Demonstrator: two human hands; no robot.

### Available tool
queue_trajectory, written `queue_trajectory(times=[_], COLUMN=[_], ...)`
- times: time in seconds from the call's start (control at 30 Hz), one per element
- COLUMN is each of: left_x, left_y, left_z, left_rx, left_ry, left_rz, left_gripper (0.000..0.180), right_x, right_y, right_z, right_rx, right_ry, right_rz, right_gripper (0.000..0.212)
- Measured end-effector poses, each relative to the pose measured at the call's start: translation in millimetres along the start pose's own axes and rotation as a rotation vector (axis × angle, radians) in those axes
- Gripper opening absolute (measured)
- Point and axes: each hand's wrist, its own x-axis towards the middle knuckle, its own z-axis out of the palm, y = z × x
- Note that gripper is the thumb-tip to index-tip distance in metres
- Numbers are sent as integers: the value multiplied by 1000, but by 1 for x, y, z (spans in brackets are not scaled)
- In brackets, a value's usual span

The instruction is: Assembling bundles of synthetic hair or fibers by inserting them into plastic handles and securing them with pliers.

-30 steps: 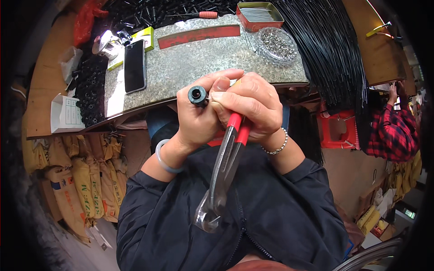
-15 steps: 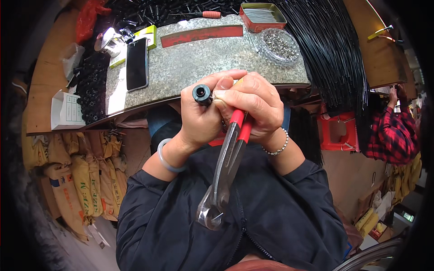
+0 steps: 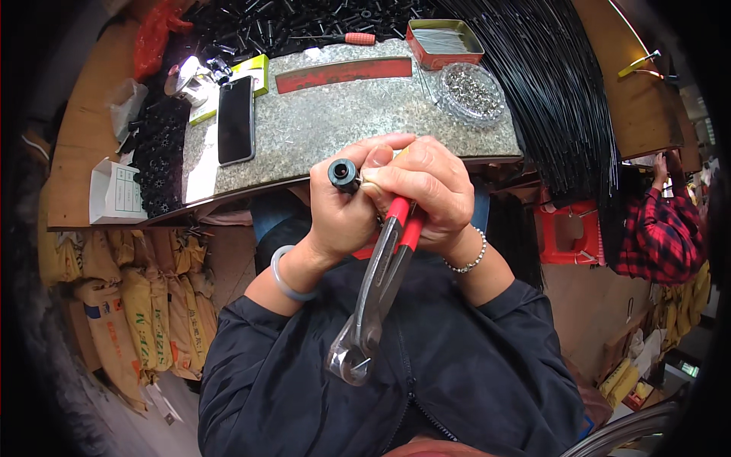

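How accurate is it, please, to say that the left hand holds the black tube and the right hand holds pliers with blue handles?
The handles are red, not blue, as the head view shows; the left hand does hold the black tube and the right hand the pliers.

A head-worn fisheye looks down on both hands from nearby.

Black tube, open end showing; red-handled pliers, slanting
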Motion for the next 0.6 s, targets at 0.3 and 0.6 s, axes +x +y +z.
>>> queue_trajectory(times=[0.3,0.6], left_x=[3,9], left_y=[-2,8], left_z=[0,-16], left_rx=[34,-25], left_ry=[-22,1], left_rz=[9,-149], left_gripper=[28,28], right_x=[10,54], right_y=[0,-20], right_z=[-8,-55], right_rx=[7,437], right_ry=[-31,-573], right_rz=[32,998], right_gripper=[21,34])
